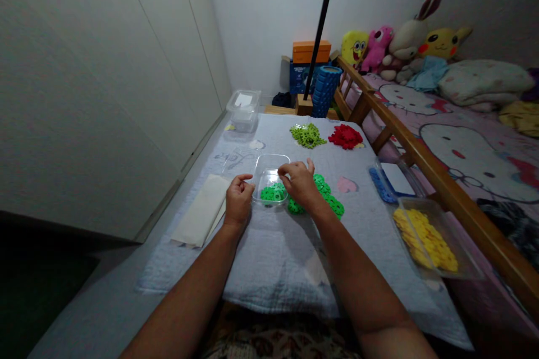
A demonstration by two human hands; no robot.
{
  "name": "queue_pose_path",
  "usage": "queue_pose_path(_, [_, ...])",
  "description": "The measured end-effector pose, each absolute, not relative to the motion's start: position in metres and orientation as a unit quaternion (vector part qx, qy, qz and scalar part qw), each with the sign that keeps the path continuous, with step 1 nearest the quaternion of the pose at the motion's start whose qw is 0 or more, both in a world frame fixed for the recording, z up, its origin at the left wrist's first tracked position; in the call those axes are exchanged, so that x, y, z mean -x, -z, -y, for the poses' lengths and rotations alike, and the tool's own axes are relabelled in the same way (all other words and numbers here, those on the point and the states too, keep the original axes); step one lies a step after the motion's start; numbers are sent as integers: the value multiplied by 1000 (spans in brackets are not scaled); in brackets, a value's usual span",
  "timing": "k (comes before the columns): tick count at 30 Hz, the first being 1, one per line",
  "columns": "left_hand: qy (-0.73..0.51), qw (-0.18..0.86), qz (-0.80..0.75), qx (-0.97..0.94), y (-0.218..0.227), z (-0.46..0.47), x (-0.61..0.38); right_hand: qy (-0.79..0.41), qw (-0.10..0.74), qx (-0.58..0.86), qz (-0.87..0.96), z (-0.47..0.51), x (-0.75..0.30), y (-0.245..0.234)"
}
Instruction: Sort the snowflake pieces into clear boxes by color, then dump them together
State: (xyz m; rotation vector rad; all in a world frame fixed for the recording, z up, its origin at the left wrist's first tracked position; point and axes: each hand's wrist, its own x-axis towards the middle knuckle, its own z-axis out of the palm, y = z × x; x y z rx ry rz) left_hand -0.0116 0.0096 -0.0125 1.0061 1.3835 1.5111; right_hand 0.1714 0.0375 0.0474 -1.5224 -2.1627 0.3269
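A clear plastic box (272,161) stands at the middle of the cloth-covered table, with green snowflake-shaped plastic pieces (273,192) lying at its near end. At its left rim my left hand (238,201) is closed, thumb and forefinger pinching the edge. Over the box's right side hangs my right hand (300,180), fingertips pinched together and little finger raised; whatever they hold is too small or hidden to make out. Beside the box, partly behind my right hand and wrist, lies a loose heap of the same green pieces (334,206).
Light-green pieces (308,136) and red pieces (346,137) lie in heaps farther back. A lidded clear box (244,109) stands back left, folded paper (201,210) at left. On the right are boxes of blue pieces (382,185) and yellow pieces (425,238), beside a wooden bed rail (396,129).
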Motion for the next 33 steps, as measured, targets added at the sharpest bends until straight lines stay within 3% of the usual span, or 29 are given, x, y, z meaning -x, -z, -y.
queue_pose_path(3, [-600, 412, -556, -401, 11, -10, 11, -116, 282, 595, 744, -40, -193, -55])
queue_pose_path(5, [-601, 413, -556, -400, 11, -10, 11, -109, 271, 626, 723, -42, -207, -55])
queue_pose_path(13, [-596, 410, -556, -410, 11, -10, 13, -84, 93, 646, 753, -38, -217, -27])
queue_pose_path(33, [-595, 410, -558, -407, 13, -10, 13, -53, 129, 651, 746, -48, -213, -3])
